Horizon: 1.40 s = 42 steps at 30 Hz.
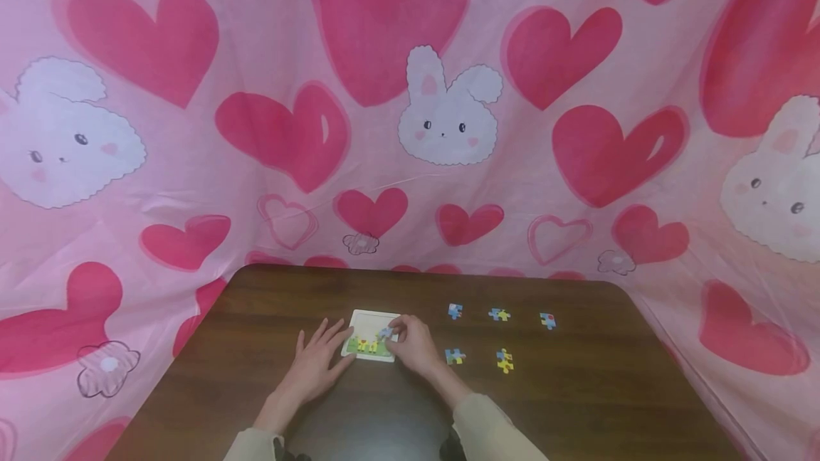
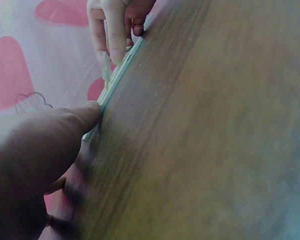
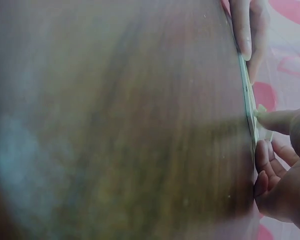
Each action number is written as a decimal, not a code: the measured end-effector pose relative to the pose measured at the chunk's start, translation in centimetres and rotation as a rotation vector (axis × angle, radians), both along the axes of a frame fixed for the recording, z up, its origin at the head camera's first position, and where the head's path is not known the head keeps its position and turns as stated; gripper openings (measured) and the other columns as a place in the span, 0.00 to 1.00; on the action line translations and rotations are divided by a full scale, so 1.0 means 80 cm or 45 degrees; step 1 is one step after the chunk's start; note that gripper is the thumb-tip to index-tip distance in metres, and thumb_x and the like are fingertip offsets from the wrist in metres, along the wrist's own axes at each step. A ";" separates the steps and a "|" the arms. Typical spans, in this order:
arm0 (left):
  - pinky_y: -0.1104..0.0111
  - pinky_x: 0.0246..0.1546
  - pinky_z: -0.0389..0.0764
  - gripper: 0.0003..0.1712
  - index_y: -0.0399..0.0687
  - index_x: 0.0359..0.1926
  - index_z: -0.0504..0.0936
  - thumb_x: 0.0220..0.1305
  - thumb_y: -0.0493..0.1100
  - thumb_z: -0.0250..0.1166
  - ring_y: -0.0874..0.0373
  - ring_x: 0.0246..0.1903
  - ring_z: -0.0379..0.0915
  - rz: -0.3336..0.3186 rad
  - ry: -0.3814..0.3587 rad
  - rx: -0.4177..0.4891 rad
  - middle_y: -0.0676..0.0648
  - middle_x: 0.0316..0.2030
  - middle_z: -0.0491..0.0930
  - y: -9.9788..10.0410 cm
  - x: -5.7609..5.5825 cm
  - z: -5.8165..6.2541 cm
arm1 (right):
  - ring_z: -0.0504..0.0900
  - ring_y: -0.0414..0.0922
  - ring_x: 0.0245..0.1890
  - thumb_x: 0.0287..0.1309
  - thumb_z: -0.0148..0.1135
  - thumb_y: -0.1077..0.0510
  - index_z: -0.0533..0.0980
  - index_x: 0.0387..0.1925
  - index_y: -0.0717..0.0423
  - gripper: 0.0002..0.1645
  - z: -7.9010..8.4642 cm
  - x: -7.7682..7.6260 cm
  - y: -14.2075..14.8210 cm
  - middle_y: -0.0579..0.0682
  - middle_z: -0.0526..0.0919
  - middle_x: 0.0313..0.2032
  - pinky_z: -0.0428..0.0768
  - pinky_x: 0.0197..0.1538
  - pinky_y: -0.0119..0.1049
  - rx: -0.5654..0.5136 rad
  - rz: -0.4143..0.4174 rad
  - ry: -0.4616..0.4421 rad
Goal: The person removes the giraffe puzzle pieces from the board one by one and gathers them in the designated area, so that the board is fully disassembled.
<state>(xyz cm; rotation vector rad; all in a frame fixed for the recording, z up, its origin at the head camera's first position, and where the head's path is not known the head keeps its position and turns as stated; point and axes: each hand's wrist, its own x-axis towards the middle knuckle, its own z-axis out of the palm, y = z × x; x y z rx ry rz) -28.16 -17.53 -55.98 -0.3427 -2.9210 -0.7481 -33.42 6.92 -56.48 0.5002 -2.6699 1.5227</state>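
A small white-rimmed puzzle tray (image 1: 374,313) lies on the table; joined pieces with green and yellow (image 1: 365,347) fill its lower part. My right hand (image 1: 416,348) pinches a bluish jigsaw piece (image 1: 385,334) between thumb and fingers above the tray's right side. In the left wrist view that piece (image 2: 106,70) stands tilted on edge. At the tray's left edge my left hand (image 1: 314,363) rests with fingers extended, its thumb (image 2: 92,112) touching the near rim. The right wrist view shows the tray edge (image 3: 248,95) side-on, with the right thumb (image 3: 275,121) over it.
Several loose jigsaw pieces lie apart to the right of the tray, among them a blue one (image 1: 455,311), a blue one with red (image 1: 547,320) and a yellow one (image 1: 505,361). The dark wooden table (image 1: 576,390) meets a pink heart-and-rabbit curtain (image 1: 371,169) behind.
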 end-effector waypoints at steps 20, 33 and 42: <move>0.19 0.79 0.42 0.36 0.52 0.77 0.78 0.75 0.58 0.71 0.31 0.86 0.54 0.013 -0.025 -0.022 0.40 0.82 0.70 0.002 -0.001 -0.001 | 0.79 0.39 0.32 0.61 0.80 0.65 0.84 0.47 0.63 0.15 0.013 -0.001 0.010 0.56 0.88 0.38 0.79 0.35 0.27 -0.123 -0.111 -0.050; 0.19 0.79 0.40 0.36 0.53 0.78 0.77 0.75 0.58 0.71 0.31 0.86 0.52 0.021 -0.041 -0.010 0.40 0.82 0.69 0.001 -0.002 -0.003 | 0.86 0.43 0.38 0.63 0.75 0.69 0.79 0.51 0.66 0.18 0.038 0.018 0.076 0.65 0.92 0.43 0.85 0.42 0.30 -0.411 -0.126 -0.209; 0.19 0.79 0.41 0.36 0.53 0.78 0.77 0.75 0.58 0.71 0.31 0.86 0.52 0.022 -0.037 -0.020 0.40 0.82 0.69 0.001 -0.001 -0.004 | 0.82 0.38 0.33 0.61 0.74 0.72 0.78 0.51 0.68 0.18 0.044 0.028 0.129 0.63 0.91 0.39 0.83 0.38 0.27 -0.401 -0.116 -0.166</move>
